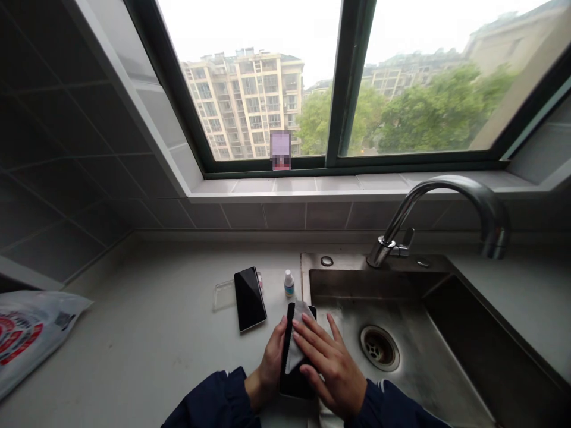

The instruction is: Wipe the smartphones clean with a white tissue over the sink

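Note:
A black smartphone (297,386) is held upright at a tilt over the counter's edge beside the sink. My left hand (270,362) is closed around its left side. Across the phone's dark face lies a small grey cloth (294,351) with a zigzag edge. My right hand (332,365) rests flat on the cloth with fingers stretched out, covering part of it and the phone's right side. Just beyond, a second smartphone (250,299) lies screen up, partly over a clear phone case (223,296). A small white-capped bottle (289,284) stands near the sink.
On the right is a steel sink (446,356) with a drain (379,348) and a curved faucet (446,184) rising behind it. A white plastic bag (40,333) with red print lies at the counter's left. A window (330,166) spans the back wall.

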A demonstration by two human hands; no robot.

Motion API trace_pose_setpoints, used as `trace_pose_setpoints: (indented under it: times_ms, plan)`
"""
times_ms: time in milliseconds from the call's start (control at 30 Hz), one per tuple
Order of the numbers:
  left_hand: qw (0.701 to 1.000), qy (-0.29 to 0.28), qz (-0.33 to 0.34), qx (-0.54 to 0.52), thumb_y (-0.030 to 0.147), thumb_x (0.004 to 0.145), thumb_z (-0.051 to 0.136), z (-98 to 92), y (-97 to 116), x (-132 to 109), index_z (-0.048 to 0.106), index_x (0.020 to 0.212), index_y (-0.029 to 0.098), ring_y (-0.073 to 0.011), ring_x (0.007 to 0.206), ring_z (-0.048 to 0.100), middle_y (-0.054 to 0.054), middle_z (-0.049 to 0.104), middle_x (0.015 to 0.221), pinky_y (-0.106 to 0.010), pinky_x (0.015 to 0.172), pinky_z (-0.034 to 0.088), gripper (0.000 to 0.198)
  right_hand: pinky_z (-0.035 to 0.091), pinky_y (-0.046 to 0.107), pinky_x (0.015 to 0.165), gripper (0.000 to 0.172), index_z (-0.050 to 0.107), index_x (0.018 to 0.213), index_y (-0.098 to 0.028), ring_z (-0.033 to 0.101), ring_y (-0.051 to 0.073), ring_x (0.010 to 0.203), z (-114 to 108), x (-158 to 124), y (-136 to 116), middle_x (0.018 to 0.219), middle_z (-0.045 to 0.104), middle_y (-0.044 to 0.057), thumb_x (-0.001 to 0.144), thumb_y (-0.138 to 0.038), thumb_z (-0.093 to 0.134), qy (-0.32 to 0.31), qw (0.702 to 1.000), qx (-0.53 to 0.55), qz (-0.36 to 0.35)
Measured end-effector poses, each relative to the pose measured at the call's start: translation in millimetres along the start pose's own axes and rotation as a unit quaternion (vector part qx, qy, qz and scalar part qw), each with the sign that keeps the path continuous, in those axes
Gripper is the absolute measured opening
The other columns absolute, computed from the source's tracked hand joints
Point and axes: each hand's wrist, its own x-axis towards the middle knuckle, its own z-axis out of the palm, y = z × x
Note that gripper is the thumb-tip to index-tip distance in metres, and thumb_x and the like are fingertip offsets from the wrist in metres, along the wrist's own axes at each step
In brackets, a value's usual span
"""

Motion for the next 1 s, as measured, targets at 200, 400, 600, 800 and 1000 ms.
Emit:
trace_pose_setpoints:
  times_ms: [200, 400, 600, 800, 1000]
  plan:
    - [1.000, 0.002, -0.018, 0.006, 0.047, 0.086, 0.057, -4.4, -1, -1, 0.074, 0.098, 0.013, -0.0195, 0.100, 0.066, -0.008, 0.075, 0.096, -0.026, 0.102, 0.042, 0.040, 0.003, 0.061, 0.117, 0.054, 0.042, 0.144, -0.013, 0.026, 0.031, 0.144, 0, 0, -8, 0.148, 0.044, 0.013, 0.097, -0.038, 0.048, 0.023, 0.999, 0.028, -0.013]
    - [0.997, 0.015, -0.075, 0.005, 0.067, 0.085, 0.044, -8.6, -3, -1, 0.072, 0.096, 0.004, -0.0234, 0.084, 0.070, -0.016, 0.074, 0.089, -0.033, 0.089, 0.050, 0.069, -0.009, 0.061, 0.116, 0.052, 0.047, 0.140, -0.015, 0.031, 0.029, 0.143, 4, 0, -14, 0.144, 0.049, 0.009, 0.098, -0.046, 0.043, 0.015, 0.997, 0.048, -0.065]
    - [0.999, -0.035, 0.003, -0.015, 0.050, 0.086, 0.058, -1.9, -1, -1, 0.070, 0.110, 0.012, -0.0213, 0.110, 0.063, -0.011, 0.072, 0.107, -0.029, 0.106, 0.038, 0.047, -0.002, 0.059, 0.118, 0.054, 0.035, 0.147, -0.013, 0.023, 0.029, 0.146, -3, -1, 0, 0.152, 0.037, 0.011, 0.098, -0.030, 0.047, -0.007, 1.000, -0.004, -0.006]
    - [0.997, -0.075, 0.002, -0.026, 0.050, 0.092, 0.047, -13.0, -7, -2, 0.063, 0.123, 0.008, -0.0242, 0.121, 0.056, -0.015, 0.067, 0.119, -0.034, 0.112, 0.030, 0.054, 0.002, 0.060, 0.118, 0.051, 0.038, 0.147, -0.015, 0.026, 0.029, 0.144, -2, 0, -2, 0.150, 0.041, 0.011, 0.098, -0.029, 0.045, 0.020, 1.000, 0.007, 0.007]
    - [0.997, -0.075, -0.009, -0.021, 0.048, 0.093, 0.045, -20.4, -7, 1, 0.067, 0.117, 0.011, -0.0233, 0.122, 0.056, -0.012, 0.071, 0.110, -0.033, 0.112, 0.029, 0.050, 0.001, 0.059, 0.118, 0.048, 0.039, 0.146, -0.017, 0.029, 0.028, 0.144, 2, 0, 2, 0.149, 0.042, 0.010, 0.101, -0.031, 0.039, 0.034, 0.999, 0.010, 0.020]
